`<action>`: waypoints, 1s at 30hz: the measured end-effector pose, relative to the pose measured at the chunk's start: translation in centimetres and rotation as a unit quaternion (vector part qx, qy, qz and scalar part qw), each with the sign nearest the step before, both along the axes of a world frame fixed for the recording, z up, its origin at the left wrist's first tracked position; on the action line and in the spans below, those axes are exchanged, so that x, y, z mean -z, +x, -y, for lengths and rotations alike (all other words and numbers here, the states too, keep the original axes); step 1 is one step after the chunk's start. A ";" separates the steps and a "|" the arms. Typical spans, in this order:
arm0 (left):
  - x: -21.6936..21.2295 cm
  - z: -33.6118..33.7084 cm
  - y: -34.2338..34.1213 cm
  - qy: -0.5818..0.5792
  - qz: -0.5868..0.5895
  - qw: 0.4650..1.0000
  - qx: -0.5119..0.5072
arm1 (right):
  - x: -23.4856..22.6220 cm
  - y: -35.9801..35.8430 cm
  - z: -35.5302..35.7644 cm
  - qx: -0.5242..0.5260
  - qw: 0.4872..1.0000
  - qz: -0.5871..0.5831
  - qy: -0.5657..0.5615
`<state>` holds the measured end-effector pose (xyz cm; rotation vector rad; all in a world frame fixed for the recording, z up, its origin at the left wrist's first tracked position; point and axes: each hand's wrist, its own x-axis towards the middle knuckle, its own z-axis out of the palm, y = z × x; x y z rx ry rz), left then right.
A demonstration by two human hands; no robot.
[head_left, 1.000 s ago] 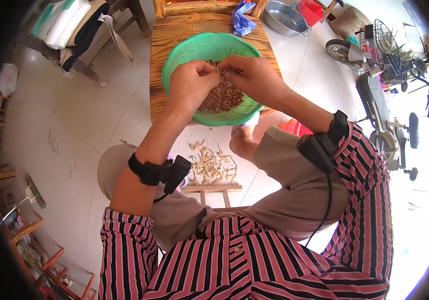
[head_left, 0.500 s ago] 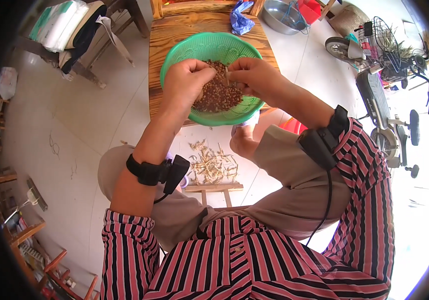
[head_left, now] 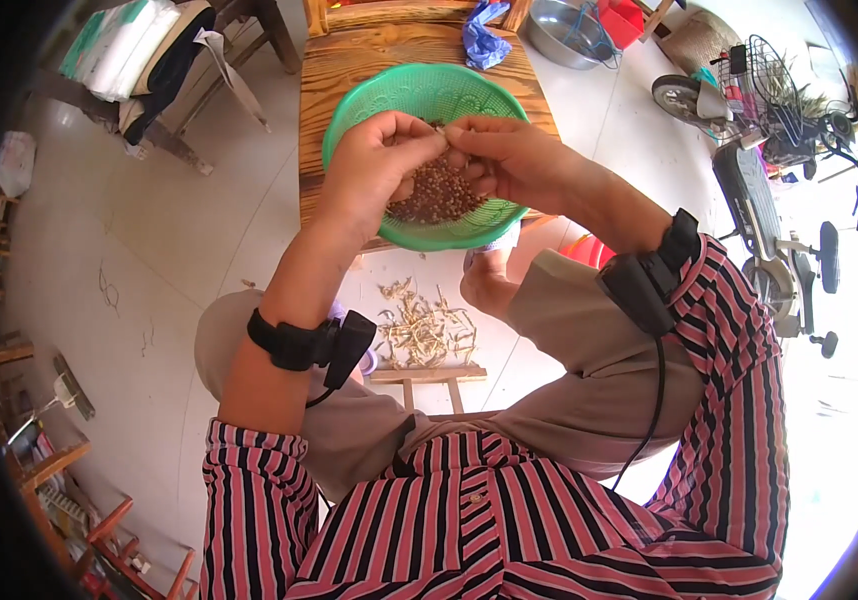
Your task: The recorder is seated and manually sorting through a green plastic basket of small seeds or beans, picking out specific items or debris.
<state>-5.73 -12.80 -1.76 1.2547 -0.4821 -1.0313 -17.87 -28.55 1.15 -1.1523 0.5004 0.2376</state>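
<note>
A green plastic colander (head_left: 494,100) stands on a wooden chair seat (head_left: 349,50) and holds many small reddish-brown beans (head_left: 439,195). Above the beans, my left hand (head_left: 379,160) and my right hand (head_left: 509,155) meet at the fingertips. Both are pinched closed on a small, pale dry bean pod (head_left: 441,131), which the fingers mostly cover. Pale, dry, split pods (head_left: 424,330) lie scattered on the floor between my feet.
A crumpled blue plastic bag (head_left: 486,40) lies at the back of the chair seat. Beyond it are a metal basin (head_left: 559,40) and a red container (head_left: 619,20). An electric scooter (head_left: 749,190) stands at right, a bench with folded cloths (head_left: 134,55) at far left.
My hands have come together; my right hand moved slightly left and up. A thin pale pod that showed at my right fingertips is now mostly hidden between both hands.
</note>
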 end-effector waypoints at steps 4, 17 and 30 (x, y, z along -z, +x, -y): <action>2.0 -0.4 2.1 -0.185 -0.351 0.916 0.062 | -0.6 0.0 0.6 0.020 0.996 0.045 0.078; -0.1 -0.2 -0.6 -0.166 -0.394 0.903 -0.031 | -2.6 0.0 -0.4 0.012 0.952 0.058 -0.300; -0.6 -0.2 -1.5 -0.127 -0.357 0.925 0.014 | -0.9 -0.1 -0.4 -0.065 0.751 0.178 -0.633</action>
